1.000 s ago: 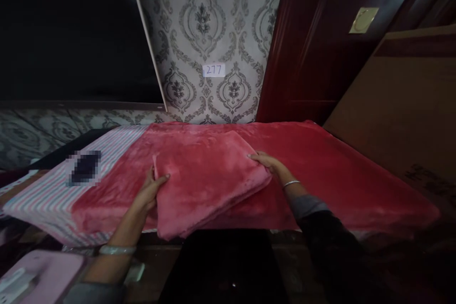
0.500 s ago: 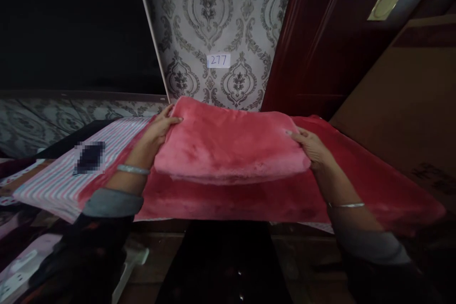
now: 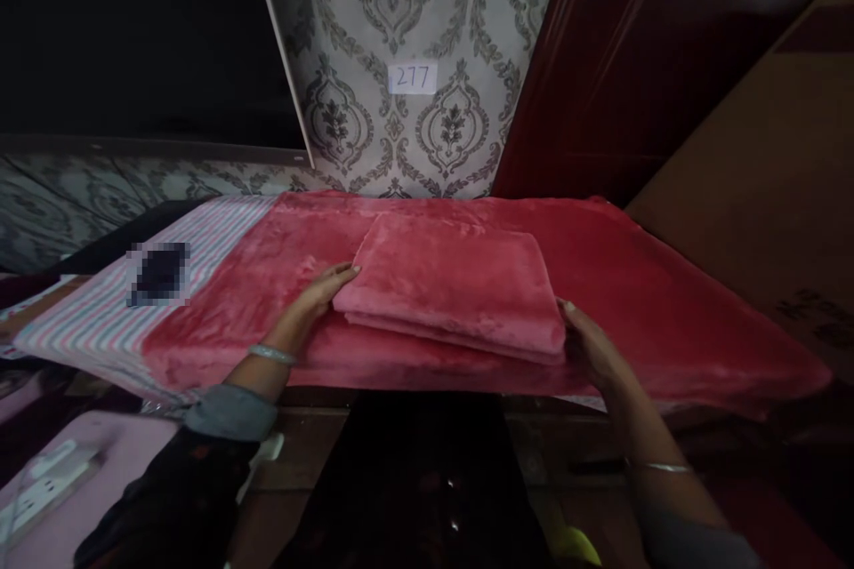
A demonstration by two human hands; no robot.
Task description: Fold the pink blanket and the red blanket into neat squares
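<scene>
A folded pink fleece blanket (image 3: 450, 284) lies flat on a larger spread red fleece blanket (image 3: 687, 329). My left hand (image 3: 313, 295) rests with flat fingers against the folded blanket's left side. My right hand (image 3: 587, 347) touches its right front corner, with the fingers at the edge. Neither hand lifts the folded blanket. A bangle circles each wrist.
A striped sheet (image 3: 187, 284) with a pixelated dark object (image 3: 158, 274) on it lies left of the red blanket. Patterned wallpaper (image 3: 400, 44) with a 277 label stands behind, beside a dark red door (image 3: 587, 80). Cardboard (image 3: 753, 196) leans right; a power strip (image 3: 46, 484) sits lower left.
The folded blanket has come down from between my raised hands and now lies flat on the red blanket. Both hands have lowered, and the view has tilted slightly.
</scene>
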